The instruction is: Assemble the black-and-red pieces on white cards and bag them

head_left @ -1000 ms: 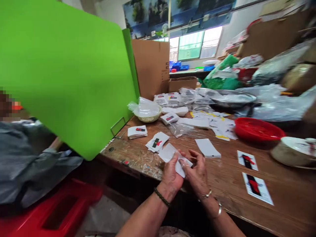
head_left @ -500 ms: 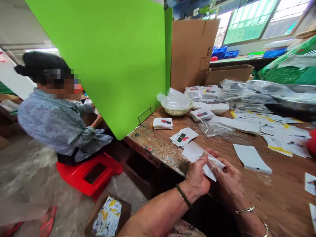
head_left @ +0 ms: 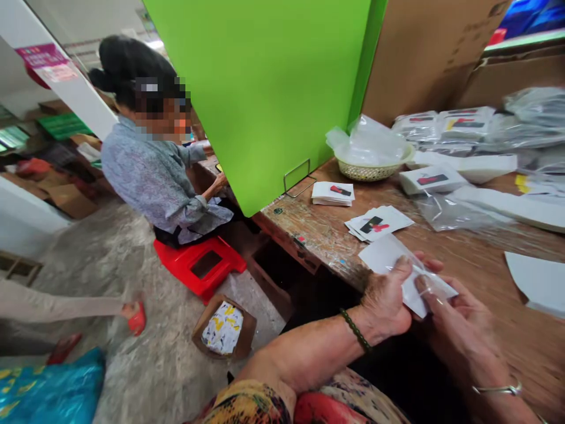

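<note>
At the table's front edge, my left hand (head_left: pixel 391 294) grips a white card (head_left: pixel 382 254) with the thumb on top. My right hand (head_left: pixel 463 324) pinches a clear plastic bag (head_left: pixel 441 286), which overlaps the card between both hands. How far the card lies inside the bag I cannot tell. Just beyond my left hand is a loose stack of printed cards (head_left: pixel 377 224) showing a black and red item. A neater card stack (head_left: pixel 332 193) sits further back. To the right lies a stack of blank white cards (head_left: pixel 536 280).
A basket of plastic bags (head_left: pixel 371 168) stands by a green partition (head_left: pixel 273 94). Packed cards (head_left: pixel 465 126) are piled at the back right. Left of the partition, a co-worker (head_left: pixel 150 171) sits on a red stool (head_left: pixel 198 265). A carton (head_left: pixel 247 335) stands on the floor; another person's leg (head_left: pixel 66 303) shows left.
My view has turned left, so the scene has shifted right; more floor and a walking person's leg show. Both hands keep hold of the card and bag in nearly the same pose.
</note>
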Demonstrator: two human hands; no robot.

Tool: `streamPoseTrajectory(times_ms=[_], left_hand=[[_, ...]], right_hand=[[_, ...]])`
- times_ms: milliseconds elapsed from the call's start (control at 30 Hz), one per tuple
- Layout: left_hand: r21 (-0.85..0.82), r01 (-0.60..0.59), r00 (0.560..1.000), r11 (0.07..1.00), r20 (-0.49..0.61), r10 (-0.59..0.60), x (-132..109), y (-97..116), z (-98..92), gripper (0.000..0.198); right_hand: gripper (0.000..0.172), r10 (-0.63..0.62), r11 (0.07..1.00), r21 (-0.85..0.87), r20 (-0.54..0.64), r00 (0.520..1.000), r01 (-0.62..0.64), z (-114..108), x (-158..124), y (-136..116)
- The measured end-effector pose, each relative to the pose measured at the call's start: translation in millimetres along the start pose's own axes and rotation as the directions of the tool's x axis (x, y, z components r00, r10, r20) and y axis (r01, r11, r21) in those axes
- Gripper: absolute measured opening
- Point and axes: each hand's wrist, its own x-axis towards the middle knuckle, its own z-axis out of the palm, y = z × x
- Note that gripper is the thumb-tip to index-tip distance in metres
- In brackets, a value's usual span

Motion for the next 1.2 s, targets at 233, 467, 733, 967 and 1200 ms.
streamPoseTrajectory(times_ms=[233,467,733,967,1200], left_hand=[[0.170,-0.032,0.998,0.985,-0.051,0.042,-8.2,15.9,21.5,0.020],[0.231,0.131,0.989,0.964,-0.096,-0.111,38.7,6.1,43.8,0.013],[0.311,0.222,0.974,0.924,-0.104,-0.199,52.6,-6.9,46.2,0.012],[0.349,0.295,0.954,0.890,-0.152,-0.257,56.1,-5.2,52.5,0.011],[0.339,0.324,0.946,0.883,-0.140,-0.293,58.9,1.4,48.5,0.011]], right_hand=[[0.023,-0.089,0.992,-0.095,-0.009,0.996,0.088,15.3,-4.4,-8.9],[0.014,-0.261,0.783,-0.580,0.022,0.965,0.225,-52.3,17.8,-56.9],[0.020,-0.377,0.448,-0.856,-0.442,0.814,-0.258,-221.9,65.5,-132.6],[0.035,-0.212,0.370,-0.805,-0.560,0.801,-0.464,-241.8,99.8,-136.9],[0.028,-0.115,0.397,-0.736,-0.633,0.766,-0.549,-232.4,119.3,-146.1]])
